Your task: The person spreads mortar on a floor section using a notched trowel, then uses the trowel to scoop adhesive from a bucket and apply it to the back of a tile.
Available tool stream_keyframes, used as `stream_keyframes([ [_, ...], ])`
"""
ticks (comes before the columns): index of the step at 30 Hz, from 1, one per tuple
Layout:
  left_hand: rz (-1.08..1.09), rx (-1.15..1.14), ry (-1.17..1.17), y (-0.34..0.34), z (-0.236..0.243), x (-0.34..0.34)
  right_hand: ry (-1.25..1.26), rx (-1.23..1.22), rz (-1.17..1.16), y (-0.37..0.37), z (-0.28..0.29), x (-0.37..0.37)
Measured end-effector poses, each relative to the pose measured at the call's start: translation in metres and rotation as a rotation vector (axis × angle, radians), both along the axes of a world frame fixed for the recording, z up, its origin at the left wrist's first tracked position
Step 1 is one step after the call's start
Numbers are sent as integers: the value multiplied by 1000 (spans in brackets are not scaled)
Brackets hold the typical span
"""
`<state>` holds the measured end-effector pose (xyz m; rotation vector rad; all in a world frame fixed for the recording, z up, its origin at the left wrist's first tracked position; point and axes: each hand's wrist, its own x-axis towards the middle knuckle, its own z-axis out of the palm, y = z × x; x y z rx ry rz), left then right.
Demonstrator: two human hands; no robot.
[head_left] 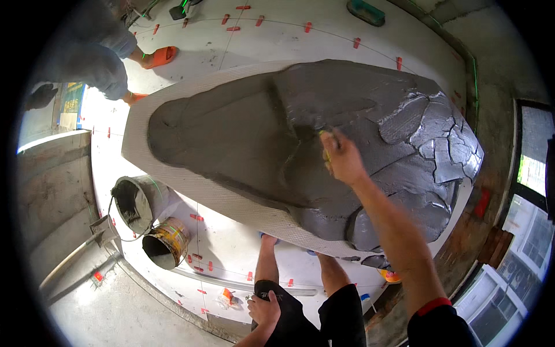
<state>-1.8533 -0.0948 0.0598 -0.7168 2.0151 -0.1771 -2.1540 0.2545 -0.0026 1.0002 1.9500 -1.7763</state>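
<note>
A large tile (pixel 231 205) lies with its ribbed pale back up, most of it under a thick layer of grey mortar (pixel 225 127). My right hand (pixel 344 157) is closed round the yellow-green handle of a trowel (pixel 325 151), over the middle of the mortar. The trowel's blade is hard to tell apart from the grey paste. To the left of the trowel the layer is smoother; on the right it is lumpy and wet. My left hand (pixel 265 310) rests on my thigh by the black shorts, holding nothing, its thumb apart from the fingers.
Two mortar-smeared buckets, one grey (pixel 141 202) and one yellowish (pixel 167 243), stand left of my legs. Red levelling wedges (pixel 308 27) dot the pale tiled floor. Another person in orange shoes (pixel 162 56) is at the far left. A green tray (pixel 366 11) lies at the back.
</note>
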Motion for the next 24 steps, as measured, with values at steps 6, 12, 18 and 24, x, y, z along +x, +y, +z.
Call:
stream_keyframes([
  [6,45,46,-7,-12,11,-34,62,248,570,-118,26,-8],
  [12,66,100,-24,-28,15,-59,134,547,527,-96,47,-42],
  [18,48,156,7,-50,12,-66,83,729,439,-33,40,-107],
  [24,36,197,1,-59,14,-81,-24,981,218,96,8,-115],
])
